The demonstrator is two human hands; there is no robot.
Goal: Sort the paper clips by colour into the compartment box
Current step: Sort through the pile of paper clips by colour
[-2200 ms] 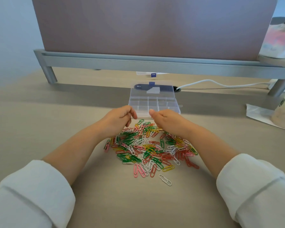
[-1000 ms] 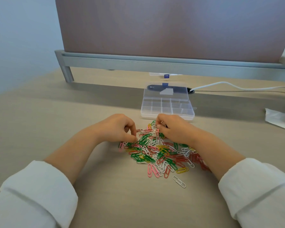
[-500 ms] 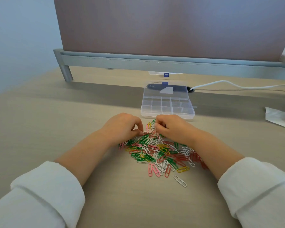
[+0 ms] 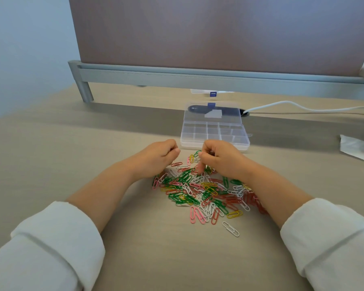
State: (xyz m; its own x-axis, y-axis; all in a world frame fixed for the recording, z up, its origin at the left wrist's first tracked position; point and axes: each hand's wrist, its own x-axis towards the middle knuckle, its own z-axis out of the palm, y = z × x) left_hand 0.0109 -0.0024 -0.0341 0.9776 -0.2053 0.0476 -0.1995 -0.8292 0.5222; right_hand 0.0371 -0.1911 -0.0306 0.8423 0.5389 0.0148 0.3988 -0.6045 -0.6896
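A heap of paper clips (image 4: pixel 202 192) in green, red, pink, yellow and white lies on the beige desk. Behind it stands the clear compartment box (image 4: pixel 214 143), its lid (image 4: pixel 211 113) folded back; its compartments look bare. My left hand (image 4: pixel 156 158) hovers at the heap's far left edge, fingers curled, thumb pressed to forefinger as if pinching a clip that hardly shows. My right hand (image 4: pixel 223 160) is over the heap's far side, curled round a few clips, one finger pointing down into the heap.
One white clip (image 4: pixel 230 228) lies apart at the heap's near side. A grey partition rail (image 4: pixel 198 78) with a leg (image 4: pixel 84 91) crosses the back. A white cable (image 4: pixel 303 107) runs behind the box to the right. White paper (image 4: pixel 357 148) lies at the right edge.
Both hands stayed at the heap's far edge just in front of the box. My left hand lifted a little and my right hand shifted slightly while picking among the clips.
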